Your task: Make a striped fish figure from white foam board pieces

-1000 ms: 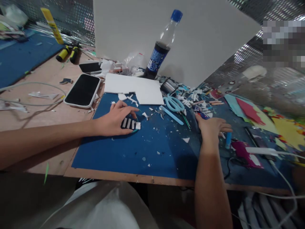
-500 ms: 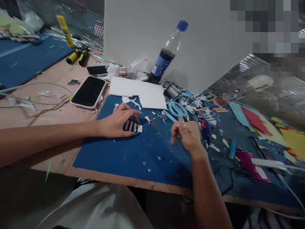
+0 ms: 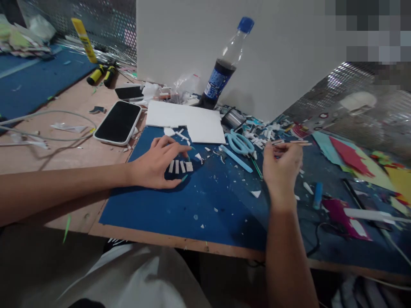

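Note:
My left hand (image 3: 162, 164) rests on the blue mat (image 3: 180, 214), thumb and fingers apart around several small pale strips (image 3: 177, 167) standing in a row; nothing is gripped. To the right, my right hand (image 3: 282, 164) is over the scraps, its fingers bent at thin wooden sticks (image 3: 298, 143); whether they are gripped is hard to make out. Between the hands lie a light blue stick (image 3: 236, 158) and blue-handled scissors (image 3: 240, 142). A white board (image 3: 205, 124) with a notched edge lies behind my left hand.
A tilted bottle (image 3: 220, 77) stands behind the board. Left are a phone (image 3: 118, 122), yellow-handled pliers (image 3: 95, 75) and a yellow glue tube (image 3: 84, 40). Coloured sheets (image 3: 349, 156), a cable and a magenta piece (image 3: 345, 218) lie at the right.
My right hand has moved right and slightly up, from beside the scissors to the wooden sticks. My left hand stays around the pale strips. The light blue stick shows more fully.

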Tool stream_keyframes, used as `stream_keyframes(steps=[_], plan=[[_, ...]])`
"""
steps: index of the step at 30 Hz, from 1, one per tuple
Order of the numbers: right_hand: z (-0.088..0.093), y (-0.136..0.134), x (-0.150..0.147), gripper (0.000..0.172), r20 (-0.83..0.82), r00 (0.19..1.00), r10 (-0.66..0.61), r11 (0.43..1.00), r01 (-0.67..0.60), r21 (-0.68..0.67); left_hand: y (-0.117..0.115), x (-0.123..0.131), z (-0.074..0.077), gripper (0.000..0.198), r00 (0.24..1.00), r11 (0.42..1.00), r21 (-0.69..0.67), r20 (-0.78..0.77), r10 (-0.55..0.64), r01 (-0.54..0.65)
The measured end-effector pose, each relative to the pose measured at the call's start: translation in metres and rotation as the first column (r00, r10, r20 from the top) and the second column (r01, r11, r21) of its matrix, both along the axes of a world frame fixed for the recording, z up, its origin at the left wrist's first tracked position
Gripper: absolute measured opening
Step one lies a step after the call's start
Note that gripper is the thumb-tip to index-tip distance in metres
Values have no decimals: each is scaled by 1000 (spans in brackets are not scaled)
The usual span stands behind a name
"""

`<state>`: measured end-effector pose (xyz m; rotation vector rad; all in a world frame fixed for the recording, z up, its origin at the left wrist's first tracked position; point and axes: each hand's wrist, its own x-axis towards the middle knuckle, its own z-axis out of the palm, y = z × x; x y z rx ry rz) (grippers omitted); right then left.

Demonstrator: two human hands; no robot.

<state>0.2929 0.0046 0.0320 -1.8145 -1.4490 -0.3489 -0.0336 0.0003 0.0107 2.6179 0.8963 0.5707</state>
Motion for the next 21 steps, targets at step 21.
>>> stream_keyframes(steps=[21], plan=[[-11, -29, -85, 45, -369, 558, 744, 363, -800, -478, -6, -5, -5, 68, 993, 992, 58, -37, 114, -112]])
